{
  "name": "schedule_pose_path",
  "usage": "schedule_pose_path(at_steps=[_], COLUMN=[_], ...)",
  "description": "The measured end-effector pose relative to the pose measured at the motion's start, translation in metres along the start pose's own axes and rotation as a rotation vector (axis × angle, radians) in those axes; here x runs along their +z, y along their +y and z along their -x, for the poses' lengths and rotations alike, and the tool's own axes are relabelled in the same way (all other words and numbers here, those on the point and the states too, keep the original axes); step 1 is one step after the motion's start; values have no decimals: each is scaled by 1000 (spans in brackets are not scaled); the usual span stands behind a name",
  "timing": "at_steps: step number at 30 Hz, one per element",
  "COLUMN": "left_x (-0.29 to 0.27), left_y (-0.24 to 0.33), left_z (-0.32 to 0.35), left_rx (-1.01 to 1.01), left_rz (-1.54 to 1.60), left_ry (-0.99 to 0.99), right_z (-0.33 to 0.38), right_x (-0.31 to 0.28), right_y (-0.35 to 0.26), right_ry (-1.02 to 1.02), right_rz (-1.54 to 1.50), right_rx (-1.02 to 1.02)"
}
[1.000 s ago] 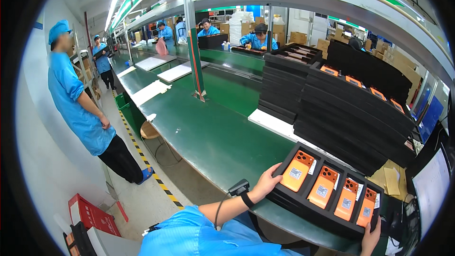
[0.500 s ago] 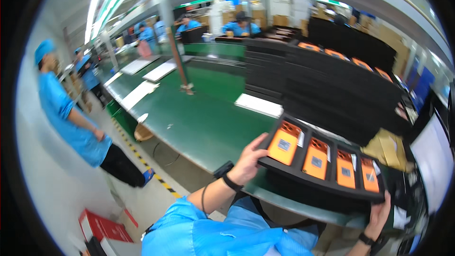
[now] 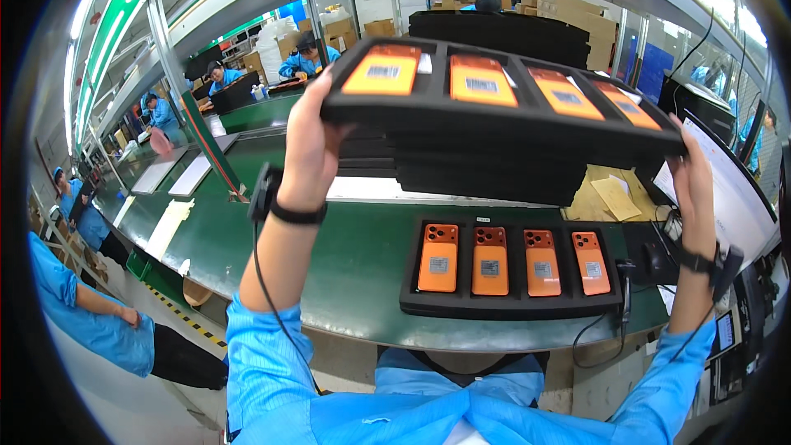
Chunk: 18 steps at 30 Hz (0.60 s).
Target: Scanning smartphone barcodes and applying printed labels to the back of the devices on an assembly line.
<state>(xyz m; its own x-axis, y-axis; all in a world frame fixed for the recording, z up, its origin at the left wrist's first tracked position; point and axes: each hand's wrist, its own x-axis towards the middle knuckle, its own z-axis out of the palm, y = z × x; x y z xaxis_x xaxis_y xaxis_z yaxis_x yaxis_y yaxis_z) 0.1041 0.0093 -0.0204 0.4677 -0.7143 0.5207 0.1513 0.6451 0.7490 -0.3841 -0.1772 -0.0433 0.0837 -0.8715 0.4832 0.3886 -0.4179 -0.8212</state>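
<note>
My left hand (image 3: 311, 148) grips the left end of a black foam tray (image 3: 503, 119), and my right hand (image 3: 692, 185) has its right end. Several orange phones (image 3: 483, 82), each with a grey label, lie in the tray's slots. Both arms are stretched forward, holding the tray high in front of a stack of black trays (image 3: 486, 171). Whether it touches the stack I cannot tell; the stack's top is hidden behind it. Below, near the bench's front edge, sits another black tray (image 3: 511, 308) with several orange phones (image 3: 490, 268) lying in it, camera ends away from me.
The green bench (image 3: 354, 280) runs off to the left past a metal post (image 3: 194, 111). Right of the stack are brown paper sheets (image 3: 614, 198), a black mouse (image 3: 651, 257) and a monitor (image 3: 725, 189). A cable hangs by the lower tray. A person (image 3: 91, 305) in blue stands left.
Both hands have raised the tray from low over the bench's front edge, up and away from me, to the stack. The lower tray has come into sight. My view has turned right.
</note>
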Motion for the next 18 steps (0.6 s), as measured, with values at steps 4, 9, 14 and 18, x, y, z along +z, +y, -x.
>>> schedule_pose_path(at_steps=[4, 9, 14, 18], left_x=[-3, -22, -32, -35], left_y=[-29, -94, -161, -169], left_z=[-84, -158, -174, -187], left_rx=[6, 202, 459, 477], left_rz=[-60, -636, -1004, -1053], left_ry=[90, 206, 243, 258], right_z=[-68, -144, -168, -178], right_x=[21, 39, 33, 34], right_y=[19, 85, 150, 153], right_ry=[-18, 108, 76, 79], right_rz=[168, 699, 911, 987], right_rx=[-67, -494, -641, -607])
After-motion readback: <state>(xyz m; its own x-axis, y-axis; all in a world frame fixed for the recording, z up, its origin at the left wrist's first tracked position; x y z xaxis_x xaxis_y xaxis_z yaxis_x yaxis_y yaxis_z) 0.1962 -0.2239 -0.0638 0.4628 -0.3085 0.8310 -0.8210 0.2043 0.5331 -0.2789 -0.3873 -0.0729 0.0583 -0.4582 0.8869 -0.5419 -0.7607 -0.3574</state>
